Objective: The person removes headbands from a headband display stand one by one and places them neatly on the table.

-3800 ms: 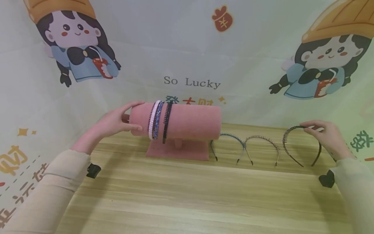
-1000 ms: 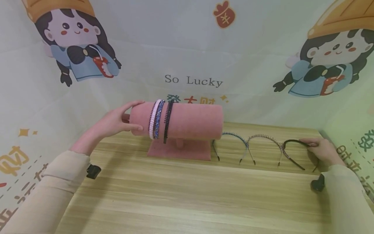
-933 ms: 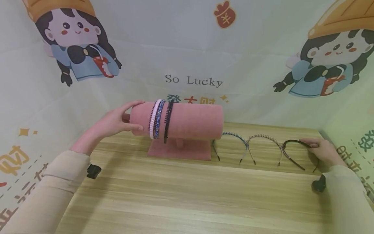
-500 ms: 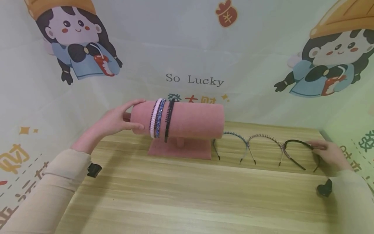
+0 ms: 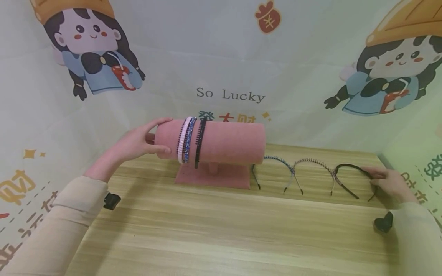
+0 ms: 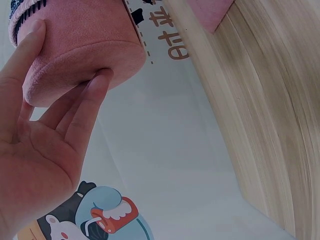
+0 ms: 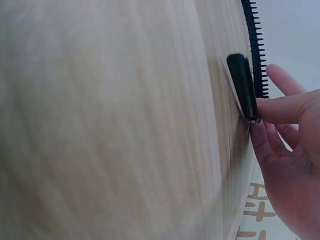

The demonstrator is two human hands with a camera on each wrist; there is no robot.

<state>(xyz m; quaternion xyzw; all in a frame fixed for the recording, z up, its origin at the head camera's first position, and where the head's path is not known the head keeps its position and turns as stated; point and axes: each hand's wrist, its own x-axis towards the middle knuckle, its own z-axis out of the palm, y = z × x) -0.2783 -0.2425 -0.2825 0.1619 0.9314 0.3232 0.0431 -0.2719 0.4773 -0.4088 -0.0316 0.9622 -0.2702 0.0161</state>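
Note:
A pink velvet roll stand (image 5: 235, 142) stands on the table, carrying a white headband (image 5: 183, 140), a blue glitter headband (image 5: 188, 142) and a black toothed headband (image 5: 198, 151). My left hand (image 5: 132, 145) grips the roll's left end; in the left wrist view, the thumb lies on its side and the fingertips press into the end face. At the far right, my right hand (image 5: 391, 184) pinches a dark headband (image 5: 349, 191) by its right side. The right wrist view shows thumb and fingers on that dark toothed headband (image 7: 243, 85), close over the wood.
Between stand and right hand, a blue toothed headband (image 5: 275, 158) and a brownish one (image 5: 309, 160) stand in a row on the wooden table (image 5: 221, 234). Behind hangs a printed cloth (image 5: 165, 61). A black clip (image 5: 111, 201) sits beside the left forearm.
Since the earliest frame, the right hand has lowered the dark headband, which now overlaps the brownish one in view, and its grip has slid down the right side. The left hand stays on the roll.

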